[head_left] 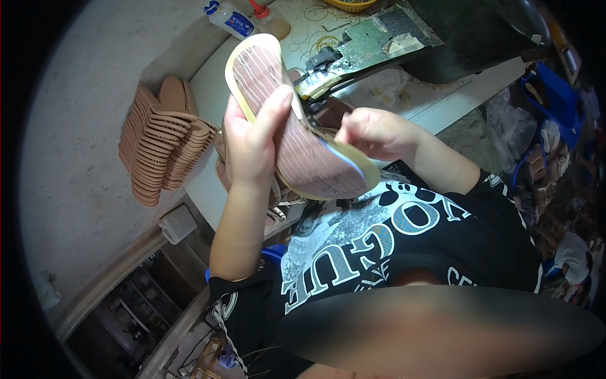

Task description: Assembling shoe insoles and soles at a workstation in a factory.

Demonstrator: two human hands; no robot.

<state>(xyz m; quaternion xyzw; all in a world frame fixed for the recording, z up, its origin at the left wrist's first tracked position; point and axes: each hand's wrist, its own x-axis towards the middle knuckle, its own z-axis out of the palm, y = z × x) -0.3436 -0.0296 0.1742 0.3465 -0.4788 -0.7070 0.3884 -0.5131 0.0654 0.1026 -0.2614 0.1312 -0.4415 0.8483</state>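
A sandal (322, 164) is raised in front of my chest, its striped pink underside turned up and its rim pale yellow. My left hand (255, 139) grips it around the narrow middle, thumb on the striped face and fingers behind. At the sandal's right edge, my right hand (375, 132) is closed, its thumb and forefinger pinched against the rim. A brown piece (331, 114) shows behind the sandal, partly hidden. Just beyond stands a sewing machine (372, 47) with a worn green bed and a dark body.
Tan strapped sandal pieces (164, 142) are stacked by the wall. More sandals (221, 155) lie on the white table (211, 69) beside my left forearm. Two bottles (230, 22) and a yellow basket (350, 4) stand at the back. Blue bins (555, 101) are at the right.
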